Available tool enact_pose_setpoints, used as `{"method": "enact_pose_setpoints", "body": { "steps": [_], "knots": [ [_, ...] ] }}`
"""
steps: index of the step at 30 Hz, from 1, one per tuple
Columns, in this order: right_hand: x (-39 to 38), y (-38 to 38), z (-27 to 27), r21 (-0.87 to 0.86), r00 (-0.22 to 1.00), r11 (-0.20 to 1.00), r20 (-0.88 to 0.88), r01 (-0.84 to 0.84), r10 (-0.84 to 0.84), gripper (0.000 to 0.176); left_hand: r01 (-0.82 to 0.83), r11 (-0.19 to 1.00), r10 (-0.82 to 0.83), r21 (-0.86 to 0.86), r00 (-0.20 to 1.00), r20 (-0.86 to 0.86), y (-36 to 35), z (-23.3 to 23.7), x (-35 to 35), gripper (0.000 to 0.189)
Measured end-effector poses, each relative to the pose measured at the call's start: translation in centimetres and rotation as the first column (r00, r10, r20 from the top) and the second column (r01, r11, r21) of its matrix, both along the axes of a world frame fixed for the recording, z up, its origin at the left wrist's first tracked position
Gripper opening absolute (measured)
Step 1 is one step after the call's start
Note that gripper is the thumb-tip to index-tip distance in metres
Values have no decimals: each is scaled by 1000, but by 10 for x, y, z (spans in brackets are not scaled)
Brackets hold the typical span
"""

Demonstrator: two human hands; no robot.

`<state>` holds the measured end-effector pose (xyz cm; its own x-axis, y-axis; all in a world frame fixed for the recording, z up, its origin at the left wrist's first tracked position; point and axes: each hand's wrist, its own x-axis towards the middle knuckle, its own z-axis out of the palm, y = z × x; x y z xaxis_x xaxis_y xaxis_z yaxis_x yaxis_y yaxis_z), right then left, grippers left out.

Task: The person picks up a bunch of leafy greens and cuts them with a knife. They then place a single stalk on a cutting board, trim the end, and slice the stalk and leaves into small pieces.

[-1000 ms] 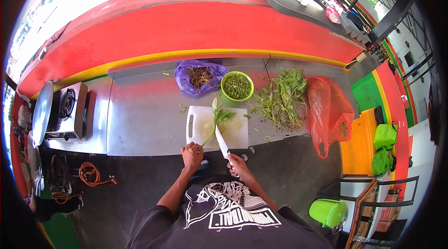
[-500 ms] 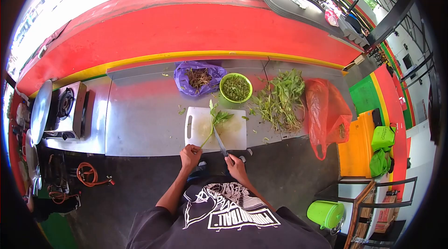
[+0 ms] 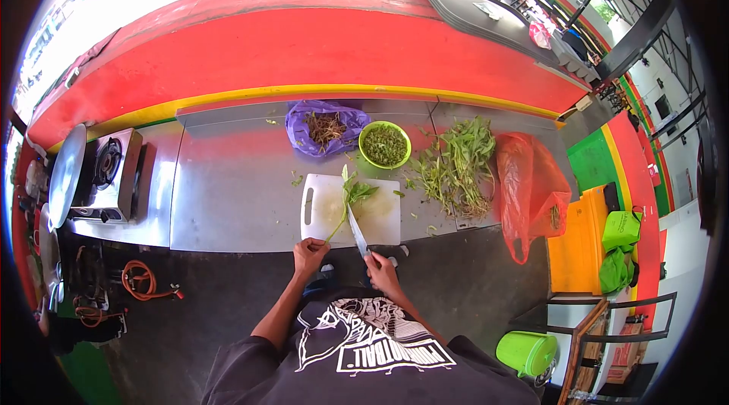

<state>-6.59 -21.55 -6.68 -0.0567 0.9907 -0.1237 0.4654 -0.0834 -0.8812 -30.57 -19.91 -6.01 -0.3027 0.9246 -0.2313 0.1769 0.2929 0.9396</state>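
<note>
My left hand (image 3: 310, 254) is closed on the lower stem of a leafy green stalk (image 3: 358, 192) at the near edge of a white cutting board (image 3: 319, 196). The stalk lies across the board with its leaves toward the far side. A knife (image 3: 357, 230) is gripped by its handle in my right hand (image 3: 383, 271). Its blade points away from me, tip beside the stem; whether it touches is too small to tell. Beyond the board stand a green bowl (image 3: 408, 154) of chopped greens and a purple plastic bag (image 3: 298, 131) holding brown roots or stems.
A pile of leafy stalks (image 3: 467, 150) lies right of the board, beside a red plastic bag (image 3: 524, 185) hanging over the counter edge. At far left sits a gas stove (image 3: 114, 169). A red wall (image 3: 304, 48) backs the steel counter (image 3: 228, 192). Leaf scraps are scattered about.
The knife and my right hand have shifted very slightly at the stalk. My left hand keeps its hold on the stem. The whole view has moved a little.
</note>
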Motion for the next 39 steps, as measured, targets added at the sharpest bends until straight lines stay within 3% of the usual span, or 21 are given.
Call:
{"method": "enact_pose_setpoints", "body": {
  "steps": [1,2,6,11,15,17,20,24,33,39],
  "knots": [
    [1,2,22,-351,957,936,-273,-6,-96,28,-13,1000,13,17,1000,-10,-1,-1,1,26],
    [1,3,40,-643,839,758,-471,-113,-274,26,-26,999,26,33,999,-20,-1,-1,1,26],
    [3,3,55,-662,798,735,-519,-148,-306,21,-20,999,21,33,999,-34,-4,-3,3,25],
    [5,9,54,-703,721,675,-586,-224,-371,31,-26,1000,27,9,997,-76,-4,-4,4,25],
    [4,13,51,-713,721,655,-589,-250,-365,31,-25,1000,27,19,995,-100,-4,-10,3,27],
    [2,14,54,-726,732,643,-573,-244,-369,19,-30,1000,31,9,992,-123,-4,-10,3,25],
    [5,13,48,-728,717,643,-578,-237,-390,27,-33,999,38,41,990,-135,-4,-15,1,25],
    [6,13,47,-717,721,652,-586,-248,-370,25,-12,999,20,49,983,-182,-5,-15,-1,25],
    [2,18,63,-696,895,711,-375,-100,-241,28,-8,1000,12,30,990,-140,-6,-10,-4,24],
    [-9,13,57,-611,937,792,-277,-1,-213,34,-21,1000,22,10,985,-172,-14,4,-2,20]
  ]
}}
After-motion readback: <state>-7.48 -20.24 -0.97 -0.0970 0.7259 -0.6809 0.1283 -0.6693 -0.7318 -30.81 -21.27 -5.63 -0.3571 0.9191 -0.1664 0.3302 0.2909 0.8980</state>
